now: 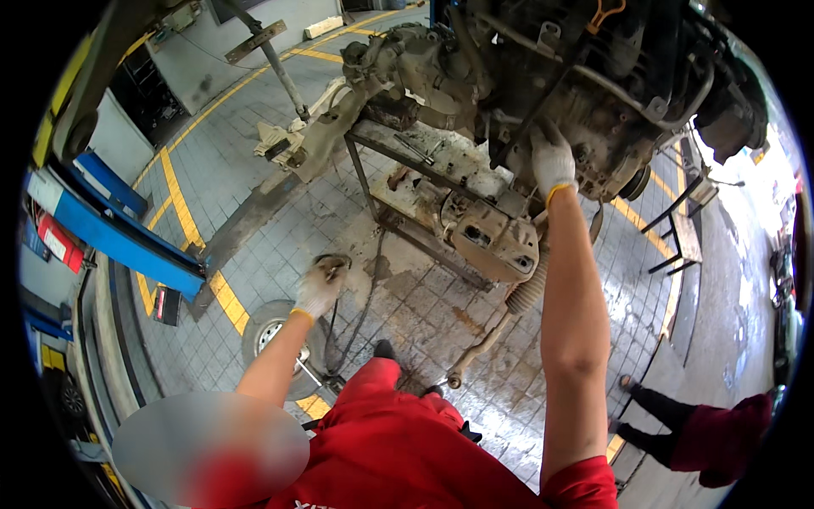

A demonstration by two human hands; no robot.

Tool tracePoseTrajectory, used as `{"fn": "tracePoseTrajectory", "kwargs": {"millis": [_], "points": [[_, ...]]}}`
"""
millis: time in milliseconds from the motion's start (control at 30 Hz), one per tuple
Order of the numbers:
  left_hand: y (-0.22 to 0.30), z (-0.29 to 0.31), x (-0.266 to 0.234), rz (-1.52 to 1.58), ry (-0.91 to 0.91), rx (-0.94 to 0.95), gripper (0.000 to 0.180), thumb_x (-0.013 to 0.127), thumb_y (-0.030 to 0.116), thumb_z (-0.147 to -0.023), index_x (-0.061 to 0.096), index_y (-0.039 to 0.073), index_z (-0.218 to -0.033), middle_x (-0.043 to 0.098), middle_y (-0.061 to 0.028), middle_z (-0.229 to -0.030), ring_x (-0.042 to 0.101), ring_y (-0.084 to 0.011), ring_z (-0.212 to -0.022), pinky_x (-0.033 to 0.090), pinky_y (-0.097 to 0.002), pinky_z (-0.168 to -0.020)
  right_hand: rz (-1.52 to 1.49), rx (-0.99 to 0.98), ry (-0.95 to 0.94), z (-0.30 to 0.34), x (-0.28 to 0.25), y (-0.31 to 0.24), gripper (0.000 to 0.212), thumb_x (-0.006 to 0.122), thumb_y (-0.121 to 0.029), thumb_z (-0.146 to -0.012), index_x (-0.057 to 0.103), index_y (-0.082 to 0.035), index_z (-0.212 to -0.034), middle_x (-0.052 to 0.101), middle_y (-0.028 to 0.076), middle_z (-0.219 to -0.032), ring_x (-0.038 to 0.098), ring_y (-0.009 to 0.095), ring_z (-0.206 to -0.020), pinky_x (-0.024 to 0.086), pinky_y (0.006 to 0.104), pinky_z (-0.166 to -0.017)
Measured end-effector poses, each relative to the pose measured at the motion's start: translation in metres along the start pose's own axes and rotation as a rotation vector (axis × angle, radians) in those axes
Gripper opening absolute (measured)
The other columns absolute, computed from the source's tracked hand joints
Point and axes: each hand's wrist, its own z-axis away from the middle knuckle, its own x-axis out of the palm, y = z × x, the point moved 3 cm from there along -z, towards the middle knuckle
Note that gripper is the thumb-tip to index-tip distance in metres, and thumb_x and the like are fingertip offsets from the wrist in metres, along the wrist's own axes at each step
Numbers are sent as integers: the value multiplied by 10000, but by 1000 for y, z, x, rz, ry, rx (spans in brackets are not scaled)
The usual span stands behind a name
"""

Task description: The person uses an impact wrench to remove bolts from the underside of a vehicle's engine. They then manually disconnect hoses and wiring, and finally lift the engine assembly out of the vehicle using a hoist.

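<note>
A large, grimy engine (585, 119) hangs over a metal-framed stand at the upper right. My right hand (554, 159), in a white glove with a yellow cuff, reaches up against the engine's lower side, beside a dark slanting bar (555, 89). Its fingers look stretched out, their tips partly lost against the dark metal. Lower and to the left, my gloved left hand (319, 287) is held over the floor, apart from the engine. Its fingers are curled round a small dark object that I cannot make out.
The metal stand (360, 174) carries loose tools and dirty parts, including a muddy metal housing (496, 242). A wheel (273, 331) lies by my left forearm. Blue lift post (127, 242) stands left; a small bench (682, 242) stands right. Another person (712, 441) is at lower right.
</note>
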Motion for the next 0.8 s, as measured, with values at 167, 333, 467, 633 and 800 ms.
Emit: {"fn": "tracePoseTrajectory", "kwargs": {"millis": [167,333,467,633,800], "points": [[-79,7,-27,12,64,-56,410,672,465,-983,730,128,-1210,776,-159,-1116,744,-350,-1059,576,-456,-919,386,-282,-466,-14,-1,-3,360,658,-129,-905,676,-55,-1258,759,165,-1135,693,315,-1146,479,391,-1101],[-112,-55,-53,-29,51,-44,477,682,473,-985,690,93,-1273,774,-171,-1127,740,-351,-1081,580,-455,-914,55,-155,-381,-26,14,0,597,669,-57,-847,635,-201,-1426,744,186,-1132,683,367,-1126,527,412,-1017],[-77,-134,-62,159,112,325,434,690,420,-1009,685,98,-1300,754,-117,-1257,730,-282,-1147,572,-409,-967,187,-275,-362,-22,38,27,559,633,-35,-855,662,-188,-1392,735,176,-1111,695,339,-1047,554,411,-922],[132,-171,-118,-57,96,669,442,718,197,-986,614,65,-1396,678,-86,-1327,720,-229,-1105,593,-319,-939,-785,613,-430,-30,17,-3,400,631,-363,-1041,717,-21,-1231,660,51,-843,575,159,-733,507,343,-707],[250,-180,-117,59,120,776,478,674,258,-1014,584,30,-1425,659,-149,-1366,715,-258,-1134,584,-358,-976,-847,542,-459,-30,27,-4,406,658,-372,-1016,719,-58,-1266,714,97,-940,612,177,-798,515,360,-752]]}}
